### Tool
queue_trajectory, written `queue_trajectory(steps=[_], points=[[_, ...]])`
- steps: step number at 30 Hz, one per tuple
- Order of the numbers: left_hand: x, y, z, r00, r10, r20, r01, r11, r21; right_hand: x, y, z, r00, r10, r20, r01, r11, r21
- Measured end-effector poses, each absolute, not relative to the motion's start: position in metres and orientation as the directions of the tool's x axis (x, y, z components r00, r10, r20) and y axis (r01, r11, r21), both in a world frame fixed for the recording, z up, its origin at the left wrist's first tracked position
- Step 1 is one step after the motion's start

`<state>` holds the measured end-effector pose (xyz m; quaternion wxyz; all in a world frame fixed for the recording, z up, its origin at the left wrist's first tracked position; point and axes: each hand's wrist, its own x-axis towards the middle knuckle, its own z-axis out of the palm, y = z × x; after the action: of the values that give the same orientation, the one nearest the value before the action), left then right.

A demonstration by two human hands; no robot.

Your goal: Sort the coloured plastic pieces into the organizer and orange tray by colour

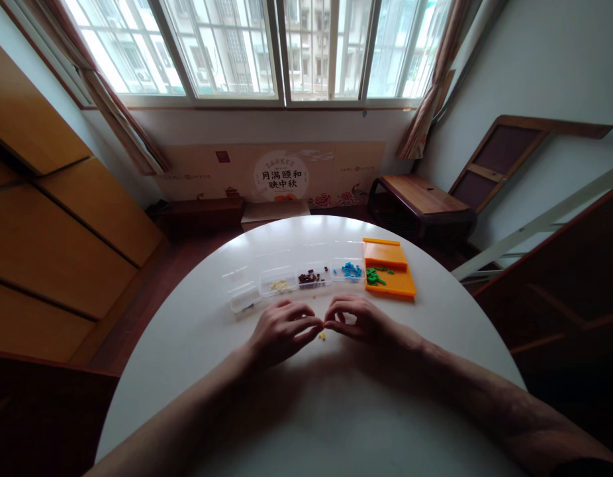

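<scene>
My left hand [289, 329] and my right hand [359, 318] meet fingertip to fingertip just above the white table. Both are closed in a pinch. Whatever they hold between them is too small to make out, though a speck of orange shows there. Just below the fingertips lie small yellow pieces [322, 336] on the tabletop. Beyond the hands stand clear plastic boxes with lids raised: one has pale yellow pieces [279, 285], one dark brown pieces [311, 277], one blue pieces [351, 270]. Green pieces [375, 275] lie in an orange open case [403, 285].
The round white table [197, 331] fills the foreground. Another clear box [245, 298] stands at the left end of the row. A small brown table [420, 192] is beyond on the right, a yellow-brown cabinet [48, 245] on the left, and a window [227, 50] at the back.
</scene>
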<state>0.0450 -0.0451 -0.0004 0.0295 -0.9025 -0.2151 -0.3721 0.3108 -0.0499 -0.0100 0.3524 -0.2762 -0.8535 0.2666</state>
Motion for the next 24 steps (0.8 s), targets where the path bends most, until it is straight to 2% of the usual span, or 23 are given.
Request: queue_trajectory(steps=[6,12,15,18,24], points=[[0.043,-0.044,0.003,0.632,0.370,0.680,0.406,-0.907,0.116,0.315,-0.048,-0.012,-0.587,0.654,0.477,0.313,0.727,-0.611],[0.011,-0.024,0.013,0.594,0.435,0.677,0.526,-0.846,0.083,0.331,-0.042,-0.009,-0.566,0.644,0.515,0.508,0.764,-0.397],[-0.014,-0.011,0.022,0.538,0.550,0.639,0.655,-0.750,0.094,0.336,-0.039,-0.009,-0.574,0.644,0.506,0.541,0.762,-0.356],[-0.035,-0.003,0.032,0.412,0.690,0.595,0.790,-0.596,0.144,0.335,-0.038,-0.009,-0.560,0.668,0.490,0.586,0.738,-0.336],[-0.062,-0.002,0.046,0.220,0.875,0.431,0.911,-0.342,0.230,0.333,-0.039,-0.009,-0.501,0.741,0.447,0.658,0.662,-0.360]])
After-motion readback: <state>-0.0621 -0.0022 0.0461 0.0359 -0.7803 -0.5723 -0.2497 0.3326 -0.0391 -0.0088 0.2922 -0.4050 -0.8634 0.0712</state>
